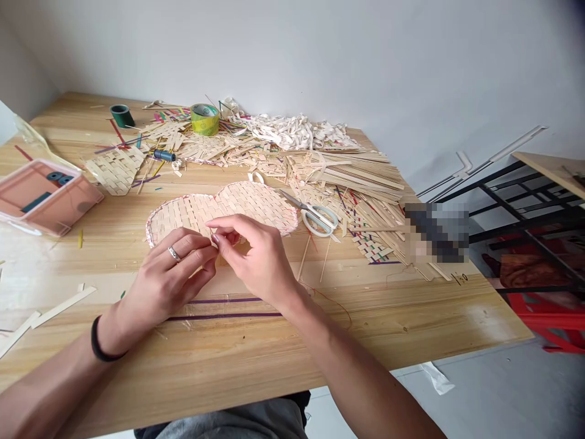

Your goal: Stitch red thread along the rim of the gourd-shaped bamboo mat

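Observation:
My left hand (176, 268), with a ring and a black wristband, has its fingers closed in a pinch. Against its fingertips, my right hand (258, 256) pinches too, thumb to fingers. Whatever lies between them is too small to make out. Just beyond both hands lies a woven bamboo-strip mat (256, 207), heart-like in outline, its edge bound in pink and white; my hands cover part of its near side. Scissors (319, 219) with white handles rest at the mat's right edge. A thin red thread (338, 302) curls on the table to the right of my right wrist.
A pink plastic box (68, 207) holding dark rolls stands at left. Behind the mat are a roll of yellow tape (205, 120), a dark green roll (122, 116), piled white strips (301, 131) and a bundle of thin slats (361, 174). Purple strips (228, 316) lie near my wrists.

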The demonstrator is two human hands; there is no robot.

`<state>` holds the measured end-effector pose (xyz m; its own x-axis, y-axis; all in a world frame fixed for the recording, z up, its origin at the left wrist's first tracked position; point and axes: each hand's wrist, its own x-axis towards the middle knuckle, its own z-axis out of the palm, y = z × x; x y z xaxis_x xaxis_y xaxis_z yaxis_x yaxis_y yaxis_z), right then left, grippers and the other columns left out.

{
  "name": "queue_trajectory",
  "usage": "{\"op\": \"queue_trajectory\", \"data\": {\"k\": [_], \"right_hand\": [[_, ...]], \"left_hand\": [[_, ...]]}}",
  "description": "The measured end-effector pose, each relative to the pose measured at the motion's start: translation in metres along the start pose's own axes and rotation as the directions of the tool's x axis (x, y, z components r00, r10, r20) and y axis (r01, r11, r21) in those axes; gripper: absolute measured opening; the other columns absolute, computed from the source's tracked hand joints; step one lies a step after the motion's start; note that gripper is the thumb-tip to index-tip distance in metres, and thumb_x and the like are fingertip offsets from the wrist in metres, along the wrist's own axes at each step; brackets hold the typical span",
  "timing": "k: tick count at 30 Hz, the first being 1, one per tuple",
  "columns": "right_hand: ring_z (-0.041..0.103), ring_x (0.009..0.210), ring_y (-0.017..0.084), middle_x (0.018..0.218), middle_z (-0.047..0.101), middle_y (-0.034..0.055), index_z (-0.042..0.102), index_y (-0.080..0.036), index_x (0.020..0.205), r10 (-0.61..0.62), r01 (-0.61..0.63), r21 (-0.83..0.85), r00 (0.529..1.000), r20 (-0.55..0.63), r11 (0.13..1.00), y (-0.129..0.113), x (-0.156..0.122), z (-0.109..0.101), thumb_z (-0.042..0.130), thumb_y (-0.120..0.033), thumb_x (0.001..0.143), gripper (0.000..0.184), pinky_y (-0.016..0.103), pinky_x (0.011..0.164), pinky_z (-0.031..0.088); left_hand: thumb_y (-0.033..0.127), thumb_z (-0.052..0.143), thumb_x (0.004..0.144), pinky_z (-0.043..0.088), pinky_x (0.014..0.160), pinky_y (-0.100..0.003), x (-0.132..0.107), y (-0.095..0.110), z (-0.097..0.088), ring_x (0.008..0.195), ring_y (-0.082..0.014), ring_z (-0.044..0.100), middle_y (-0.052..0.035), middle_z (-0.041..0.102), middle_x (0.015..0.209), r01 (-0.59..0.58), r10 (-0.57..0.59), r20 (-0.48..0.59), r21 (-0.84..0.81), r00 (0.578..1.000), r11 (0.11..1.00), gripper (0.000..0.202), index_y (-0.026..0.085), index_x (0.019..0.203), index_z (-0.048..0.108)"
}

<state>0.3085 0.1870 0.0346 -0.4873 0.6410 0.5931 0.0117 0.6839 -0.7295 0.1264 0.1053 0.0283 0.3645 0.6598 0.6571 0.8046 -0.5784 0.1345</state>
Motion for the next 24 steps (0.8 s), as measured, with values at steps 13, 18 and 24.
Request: {"op": "queue_trajectory", "data": {"k": [13,18,24], "right_hand": [[0.068,0.086,0.016,0.091,0.072,0.0038,0.067,-0.019,0.090,-0.077,0.076,0.006,0.994,0.079,0.997,-0.003,0.006,-0.011,0.052,-0.006,0.095,0.021,0.030,0.080,0.056],[0.069,0.092,0.019,0.095,0.073,0.0081,0.071,-0.019,0.090,-0.183,0.181,-0.090,0.983,-0.013,0.979,-0.004,0.006,-0.012,0.048,-0.004,0.095,0.029,0.034,0.083,0.057],[0.062,0.066,0.013,0.079,0.073,0.0011,0.071,-0.018,0.091,-0.147,0.139,-0.170,0.988,-0.036,0.976,-0.016,0.003,-0.020,0.052,-0.007,0.093,0.023,0.027,0.065,0.049]], "left_hand": [[0.003,0.070,0.096,0.057,0.080,-0.030,0.006,-0.001,-0.002,0.086,-0.0174,0.068,-0.0050,0.071,0.097,0.010,-0.007,-0.089,0.031,0.996,0.999,0.022,0.019,0.110,0.064],[0.004,0.071,0.095,0.056,0.080,-0.031,0.007,-0.002,-0.002,0.084,-0.0182,0.069,-0.0037,0.071,0.095,0.025,-0.017,-0.124,0.066,0.992,0.997,0.022,0.020,0.108,0.065],[0.005,0.070,0.095,0.056,0.079,-0.031,0.006,-0.002,-0.002,0.084,-0.0171,0.069,-0.0015,0.070,0.095,0.083,-0.071,-0.158,0.069,0.985,0.994,0.024,0.023,0.109,0.064]]}}
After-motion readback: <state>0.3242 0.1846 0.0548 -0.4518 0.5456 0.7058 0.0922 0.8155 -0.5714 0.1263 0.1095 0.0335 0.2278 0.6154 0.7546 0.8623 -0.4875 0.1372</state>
